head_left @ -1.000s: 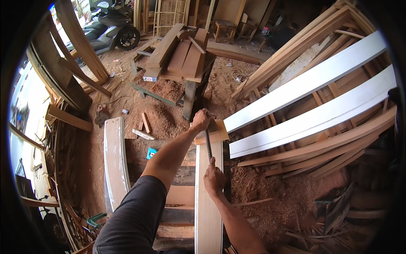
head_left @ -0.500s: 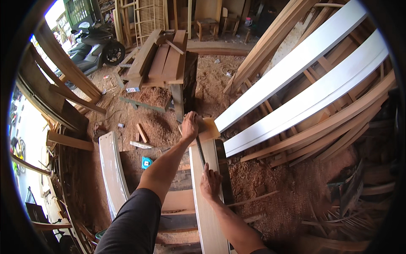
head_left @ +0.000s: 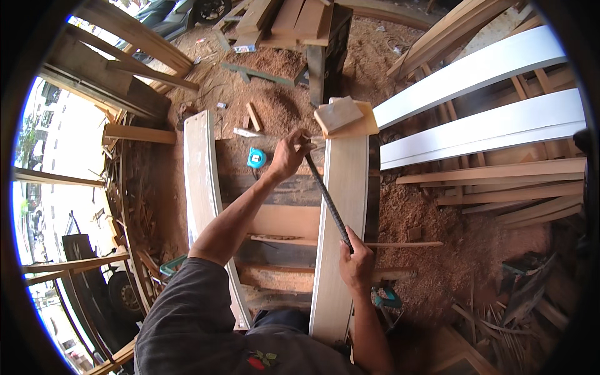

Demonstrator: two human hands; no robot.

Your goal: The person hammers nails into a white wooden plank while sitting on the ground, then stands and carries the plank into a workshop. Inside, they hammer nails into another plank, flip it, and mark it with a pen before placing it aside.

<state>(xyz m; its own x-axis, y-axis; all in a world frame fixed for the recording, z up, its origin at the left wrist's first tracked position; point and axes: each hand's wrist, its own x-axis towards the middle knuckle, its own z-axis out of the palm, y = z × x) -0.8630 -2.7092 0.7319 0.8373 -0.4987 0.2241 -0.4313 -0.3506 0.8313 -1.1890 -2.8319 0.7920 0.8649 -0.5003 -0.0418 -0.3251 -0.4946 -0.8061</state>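
A long, dark, ribbed metal rod [head_left: 326,199] slants over a pale wooden plank [head_left: 344,169] that runs away from me. My left hand [head_left: 290,153] is closed around the rod's far end, just left of the plank's edge. My right hand [head_left: 357,265] grips the near end above the plank, its thumb lying along the rod. At the plank's far end sits a yellowish slab [head_left: 367,120], with a small wooden block [head_left: 339,115] on top. Neither hand touches these two.
A second pale plank [head_left: 200,162] lies to the left, a teal tape measure [head_left: 256,157] between the two. White painted boards [head_left: 487,128] and stacked timber [head_left: 500,170] fill the right. Sawdust [head_left: 431,219] covers the ground; a workbench [head_left: 300,22] stands beyond.
My view has tipped down toward my body. My left hand has drawn back from the plank's far end to its left side, and the rod now slants more across the plank.
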